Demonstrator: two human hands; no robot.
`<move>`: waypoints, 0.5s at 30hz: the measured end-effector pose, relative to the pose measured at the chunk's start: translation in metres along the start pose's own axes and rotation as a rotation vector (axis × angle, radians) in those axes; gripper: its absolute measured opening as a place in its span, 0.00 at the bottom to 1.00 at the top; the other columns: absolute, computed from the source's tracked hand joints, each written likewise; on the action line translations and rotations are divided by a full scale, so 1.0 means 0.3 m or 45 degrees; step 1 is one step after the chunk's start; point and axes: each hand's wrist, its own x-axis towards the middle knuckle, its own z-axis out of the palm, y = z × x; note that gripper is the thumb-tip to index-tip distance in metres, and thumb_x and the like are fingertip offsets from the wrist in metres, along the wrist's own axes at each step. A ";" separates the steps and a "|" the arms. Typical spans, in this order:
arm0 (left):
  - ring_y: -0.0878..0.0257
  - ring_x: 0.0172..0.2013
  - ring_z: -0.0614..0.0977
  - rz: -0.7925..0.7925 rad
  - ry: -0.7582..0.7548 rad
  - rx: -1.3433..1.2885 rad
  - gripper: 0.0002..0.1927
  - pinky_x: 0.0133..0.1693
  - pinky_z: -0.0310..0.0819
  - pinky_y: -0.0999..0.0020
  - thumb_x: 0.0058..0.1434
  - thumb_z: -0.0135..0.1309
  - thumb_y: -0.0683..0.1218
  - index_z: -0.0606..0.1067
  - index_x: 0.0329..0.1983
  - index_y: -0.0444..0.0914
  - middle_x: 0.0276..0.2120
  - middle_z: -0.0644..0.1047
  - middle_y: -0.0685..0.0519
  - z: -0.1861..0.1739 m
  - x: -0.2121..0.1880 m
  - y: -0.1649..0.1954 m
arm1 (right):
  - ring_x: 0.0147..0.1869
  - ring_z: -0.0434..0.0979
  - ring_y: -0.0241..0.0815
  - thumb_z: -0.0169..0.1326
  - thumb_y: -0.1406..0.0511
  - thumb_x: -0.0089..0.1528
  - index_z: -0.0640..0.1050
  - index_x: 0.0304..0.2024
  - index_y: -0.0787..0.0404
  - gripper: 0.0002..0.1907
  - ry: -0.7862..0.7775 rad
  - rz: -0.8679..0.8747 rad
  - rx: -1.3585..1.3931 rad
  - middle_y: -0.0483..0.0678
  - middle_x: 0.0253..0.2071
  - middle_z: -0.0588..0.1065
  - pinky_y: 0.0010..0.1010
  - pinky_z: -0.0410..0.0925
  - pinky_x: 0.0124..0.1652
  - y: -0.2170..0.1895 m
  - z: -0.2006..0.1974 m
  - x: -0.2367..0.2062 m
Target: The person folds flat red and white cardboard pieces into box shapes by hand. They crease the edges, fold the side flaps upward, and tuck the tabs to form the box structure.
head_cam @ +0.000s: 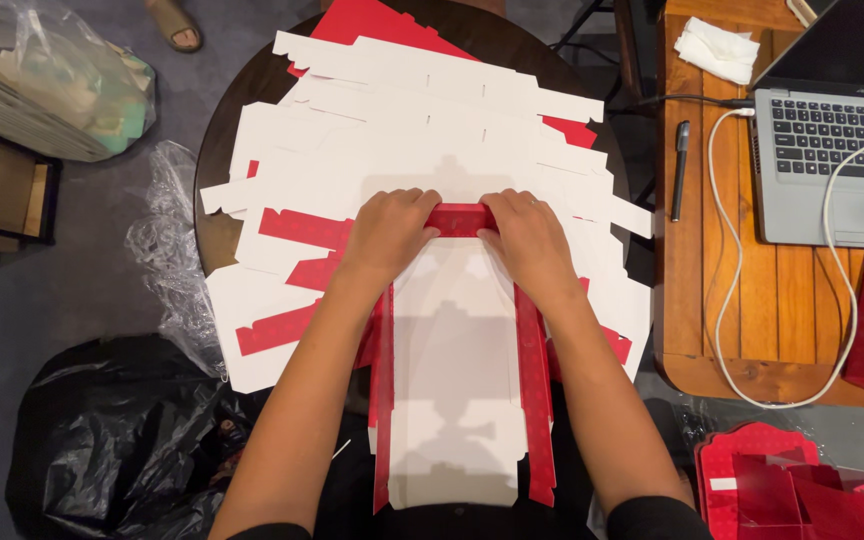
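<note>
A flat cardboard box blank (pixel 452 380), white inside and red outside, lies in front of me with its long side flaps raised. My left hand (pixel 389 232) and my right hand (pixel 530 235) both press on its red far end flap (pixel 459 218), folding it over. Under the blank lies a spread pile of several more flat white and red blanks (pixel 392 130), covering a dark round table (pixel 214 140).
A wooden side table (pixel 712 300) at right holds a laptop (pixel 832 150), white cable (pixel 727 300), black pen (pixel 680 170) and tissue (pixel 717 48). Finished red boxes (pixel 802 490) sit bottom right. A black bag (pixel 102 440) and clear plastic wrap (pixel 167 260) lie at left.
</note>
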 end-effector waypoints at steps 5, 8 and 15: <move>0.53 0.31 0.79 0.019 -0.017 0.050 0.16 0.34 0.71 0.56 0.49 0.69 0.44 0.74 0.36 0.37 0.26 0.75 0.51 0.009 0.001 -0.003 | 0.45 0.76 0.54 0.66 0.69 0.54 0.77 0.46 0.65 0.18 0.018 -0.014 -0.017 0.52 0.40 0.77 0.43 0.68 0.45 0.004 0.007 -0.003; 0.54 0.31 0.79 0.019 0.005 0.035 0.16 0.34 0.71 0.57 0.49 0.69 0.43 0.74 0.37 0.38 0.27 0.75 0.52 0.011 0.001 -0.007 | 0.45 0.75 0.54 0.66 0.69 0.54 0.77 0.47 0.65 0.19 0.020 -0.004 0.009 0.52 0.40 0.77 0.43 0.68 0.45 0.003 0.006 -0.003; 0.54 0.31 0.79 0.026 0.013 0.038 0.17 0.34 0.71 0.57 0.49 0.69 0.44 0.75 0.39 0.38 0.28 0.76 0.52 0.008 -0.001 -0.006 | 0.45 0.75 0.55 0.66 0.69 0.54 0.77 0.47 0.65 0.19 0.002 0.026 0.052 0.53 0.41 0.77 0.43 0.69 0.45 -0.001 0.001 0.001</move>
